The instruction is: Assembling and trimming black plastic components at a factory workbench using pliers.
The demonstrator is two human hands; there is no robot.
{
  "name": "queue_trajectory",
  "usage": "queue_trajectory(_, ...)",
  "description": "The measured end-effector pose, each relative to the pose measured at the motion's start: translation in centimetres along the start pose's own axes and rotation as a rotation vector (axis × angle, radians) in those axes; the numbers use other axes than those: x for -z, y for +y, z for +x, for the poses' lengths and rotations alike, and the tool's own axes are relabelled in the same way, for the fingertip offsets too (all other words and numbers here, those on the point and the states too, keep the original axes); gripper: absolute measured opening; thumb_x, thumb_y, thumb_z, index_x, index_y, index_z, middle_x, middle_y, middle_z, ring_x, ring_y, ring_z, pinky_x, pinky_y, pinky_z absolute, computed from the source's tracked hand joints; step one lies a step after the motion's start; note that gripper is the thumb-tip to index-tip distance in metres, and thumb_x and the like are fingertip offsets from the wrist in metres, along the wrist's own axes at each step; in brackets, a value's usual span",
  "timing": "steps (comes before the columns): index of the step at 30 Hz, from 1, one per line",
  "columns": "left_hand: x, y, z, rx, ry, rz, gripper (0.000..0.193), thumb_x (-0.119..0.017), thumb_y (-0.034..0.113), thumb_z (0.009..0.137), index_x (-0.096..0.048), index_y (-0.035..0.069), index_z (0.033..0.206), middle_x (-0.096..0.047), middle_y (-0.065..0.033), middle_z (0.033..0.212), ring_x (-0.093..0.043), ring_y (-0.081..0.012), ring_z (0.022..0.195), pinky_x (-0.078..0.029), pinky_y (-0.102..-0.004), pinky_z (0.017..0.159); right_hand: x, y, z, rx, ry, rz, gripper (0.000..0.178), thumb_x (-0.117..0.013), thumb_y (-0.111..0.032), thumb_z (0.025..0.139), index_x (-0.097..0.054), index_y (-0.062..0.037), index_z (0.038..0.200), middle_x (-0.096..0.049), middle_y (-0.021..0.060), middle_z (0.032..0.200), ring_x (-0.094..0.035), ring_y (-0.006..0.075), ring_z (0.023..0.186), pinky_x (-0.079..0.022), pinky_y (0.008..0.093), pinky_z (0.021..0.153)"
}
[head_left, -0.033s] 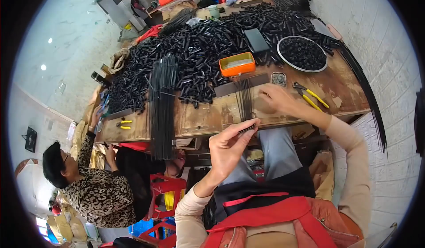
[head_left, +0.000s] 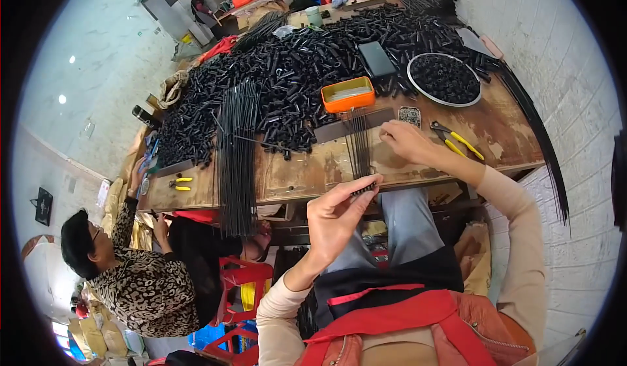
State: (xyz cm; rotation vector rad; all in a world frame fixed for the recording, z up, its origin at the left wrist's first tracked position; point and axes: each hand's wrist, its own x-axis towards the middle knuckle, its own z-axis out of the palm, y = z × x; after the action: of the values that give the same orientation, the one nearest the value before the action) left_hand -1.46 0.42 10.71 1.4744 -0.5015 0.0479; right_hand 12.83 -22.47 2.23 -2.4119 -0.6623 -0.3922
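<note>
My left hand [head_left: 333, 219] is closed at the front edge of the table, thumb and fingers pinched on the near ends of a small bundle of thin black rods [head_left: 358, 145]. Those ends show as a short dark ridged row between the fingertips. The rods spread away from me over the tabletop. To their right, my right hand [head_left: 408, 143] hovers above the wood with its fingers bent together; whether anything small is in them is hidden. Just beyond it sits a small tray of tiny metal parts [head_left: 410, 116].
Yellow-handled pliers [head_left: 465, 145] lie at the right, below a round tray [head_left: 479, 98] of black pieces. An orange box [head_left: 348, 107], a dark metal bar [head_left: 333, 131] and a heap of black tubes [head_left: 287, 72] lie beyond. Long rods [head_left: 236, 163] overhang the edge. A co-worker [head_left: 140, 274] sits left.
</note>
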Motion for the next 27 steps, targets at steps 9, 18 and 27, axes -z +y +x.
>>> queue_trajectory(9, 0.4, -0.8, 0.1, 0.041, -0.120, -0.207, 0.039, -0.055, -0.018, 0.086, -0.057, -0.007, 0.123, -0.058, -0.0220, 0.127, -0.054, -0.0336, 0.123, -0.045, -0.0469, 0.105, -3.1, 3.1, 9.6, 0.102, -0.040, -0.240, 0.015, -0.055, -0.011, 0.084, -0.065, 0.0003, 0.082, -0.066, 0.0200, 0.083, -0.065, 0.0398, 0.081, -0.052, 0.0483, 0.070)
queue_trajectory(18, 1.5, -0.4, 2.3, 0.075, -0.291, -0.218, 0.051, -0.057, -0.014, 0.086, -0.047, -0.005, 0.135, -0.046, -0.0243, 0.140, -0.043, -0.0331, 0.134, -0.039, -0.0470, 0.110, -5.5, 7.8, 17.4, 0.034, -0.221, -0.421, 0.010, -0.063, -0.007, 0.074, -0.068, 0.0006, 0.074, -0.068, 0.0196, 0.077, -0.067, 0.0392, 0.076, -0.054, 0.0462, 0.069)
queue_trajectory(27, 0.3, 0.3, 2.3, 0.168, -0.074, -0.297, 0.060, -0.052, -0.014, 0.090, -0.033, -0.002, 0.145, -0.051, -0.0214, 0.135, -0.050, -0.0313, 0.128, -0.045, -0.0421, 0.105, -0.8, 7.4, 16.0, 0.012, -0.139, -0.059, 0.013, -0.066, -0.010, 0.076, -0.071, -0.0019, 0.085, -0.069, 0.0163, 0.079, -0.068, 0.0331, 0.077, -0.053, 0.0420, 0.071)
